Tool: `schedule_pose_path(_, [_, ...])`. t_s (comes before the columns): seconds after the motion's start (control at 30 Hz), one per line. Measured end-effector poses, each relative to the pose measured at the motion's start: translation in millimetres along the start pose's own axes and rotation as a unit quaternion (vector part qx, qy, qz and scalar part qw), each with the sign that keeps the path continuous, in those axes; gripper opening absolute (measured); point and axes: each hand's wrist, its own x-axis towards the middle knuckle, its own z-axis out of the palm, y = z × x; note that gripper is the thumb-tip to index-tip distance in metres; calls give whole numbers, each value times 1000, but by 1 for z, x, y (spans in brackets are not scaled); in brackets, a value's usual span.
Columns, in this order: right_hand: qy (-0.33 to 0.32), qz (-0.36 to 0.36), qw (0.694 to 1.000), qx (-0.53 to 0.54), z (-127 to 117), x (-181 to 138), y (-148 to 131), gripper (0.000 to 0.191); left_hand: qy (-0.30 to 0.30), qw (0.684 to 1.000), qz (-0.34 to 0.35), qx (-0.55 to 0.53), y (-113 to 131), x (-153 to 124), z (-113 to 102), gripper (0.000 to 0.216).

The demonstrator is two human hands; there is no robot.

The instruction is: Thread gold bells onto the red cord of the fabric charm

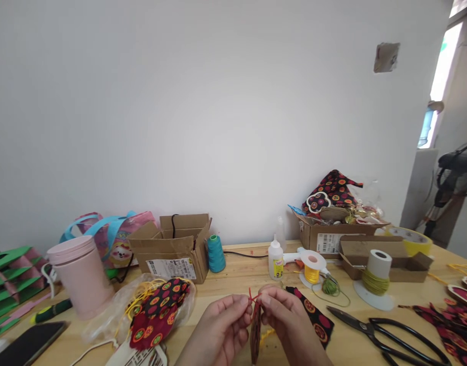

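Left hand (222, 328) and right hand (290, 317), fingertips closed, pinch the red cord (252, 297) between them; the cloth piece (255, 333) hangs upright just below.

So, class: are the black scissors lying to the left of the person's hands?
No, the black scissors lie to the right of the right hand.

Small handicraft workshop set up on a wooden table

A wooden table (237, 274) against a plain white wall is crowded with craft supplies. There is a teal thread cone (215, 253), a yellow cord spool (312, 269), a green cord spool (375, 278), a glue bottle (275, 260), black scissors (386, 333) and patterned fabric scraps (157, 310). Open cardboard boxes (172, 251) hold more material. The left hand (222, 328) and right hand (290, 320) pinch a red cord (252, 296) over the tabletop.
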Motion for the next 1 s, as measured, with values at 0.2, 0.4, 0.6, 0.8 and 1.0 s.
schedule_pose_path(0.2, [-38, 45, 986, 157, 4, -1, 4, 18, 17, 999, -30, -33, 2, -2, 4, 9])
schedule_pose_path(0.4, [-51, 41, 983, 173, 1, 1, 4, 20, 38, 992, -92, -82, 6, -5, 1, 12])
schedule_pose_path(0.6, [-64, 34, 981, 177, 2, 2, 3, 25, -3, 999, -34, -42, 6, -5, -3, 7])
schedule_pose_path(0.8, [-48, 17, 987, 153, 3, 1, 5, 26, 17, 996, 75, 47, 3, -4, 0, 18])
schedule_pose_path(1.0, [-41, 12, 991, 130, 5, -1, 1, 28, 31, 984, 147, 96, 5, -1, -1, 26])
